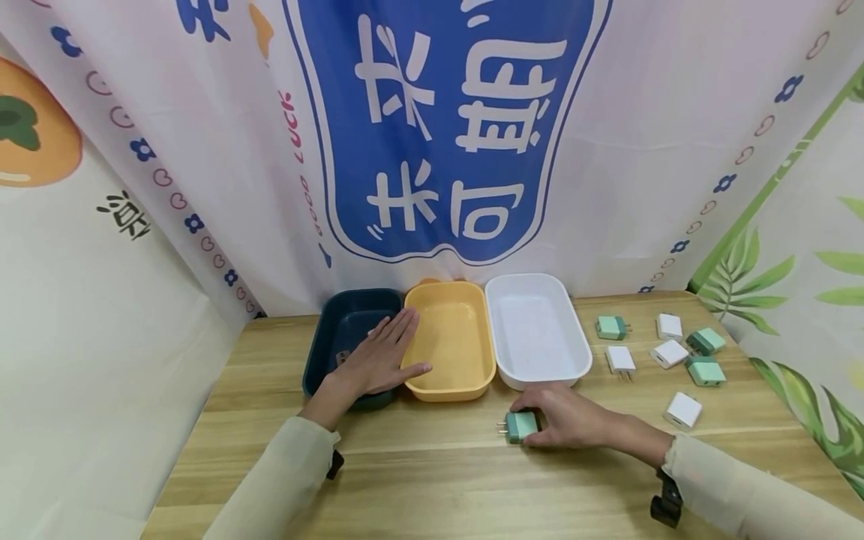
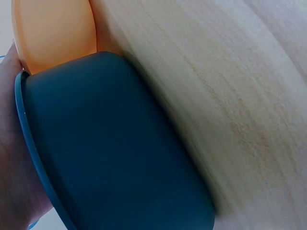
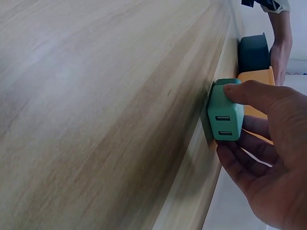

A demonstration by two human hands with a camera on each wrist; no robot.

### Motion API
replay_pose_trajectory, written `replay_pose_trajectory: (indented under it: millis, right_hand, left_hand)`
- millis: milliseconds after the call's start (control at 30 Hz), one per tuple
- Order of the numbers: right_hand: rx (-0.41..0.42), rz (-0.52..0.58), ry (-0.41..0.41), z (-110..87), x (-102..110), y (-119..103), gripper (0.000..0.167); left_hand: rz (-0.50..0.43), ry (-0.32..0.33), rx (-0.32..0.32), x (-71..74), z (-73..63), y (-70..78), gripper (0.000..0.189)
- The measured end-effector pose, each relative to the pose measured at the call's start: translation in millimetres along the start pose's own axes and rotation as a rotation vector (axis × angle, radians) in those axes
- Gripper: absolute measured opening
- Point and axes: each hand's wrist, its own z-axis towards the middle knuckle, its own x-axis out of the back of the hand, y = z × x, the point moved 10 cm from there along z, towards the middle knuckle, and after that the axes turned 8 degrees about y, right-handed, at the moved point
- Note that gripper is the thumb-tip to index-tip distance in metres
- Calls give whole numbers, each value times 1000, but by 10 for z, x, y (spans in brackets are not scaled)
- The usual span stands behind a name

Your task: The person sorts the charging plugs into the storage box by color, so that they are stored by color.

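Note:
My right hand pinches a green USB wall charger between thumb and fingers, just in front of the white tray. Its metal prongs point left, and two USB ports show on the charger in the right wrist view. My left hand, its fingers straight, lies across the dark teal tray and reaches the near-side rim of the yellow tray. Part of the teal tray is hidden under that hand. A small brownish thing shows inside it, too small to make out.
The white tray stands right of the yellow one, all three in a row at the curtain. Several white chargers and green chargers lie scattered on the right of the wooden table.

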Motion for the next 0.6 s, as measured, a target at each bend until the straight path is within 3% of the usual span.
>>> replay_pose_trajectory:
  millis: [600]
  right_hand:
    - [58,39,-25,50,25,-153,40]
  left_hand:
    - [-17,-1,13,20,-16,15,102]
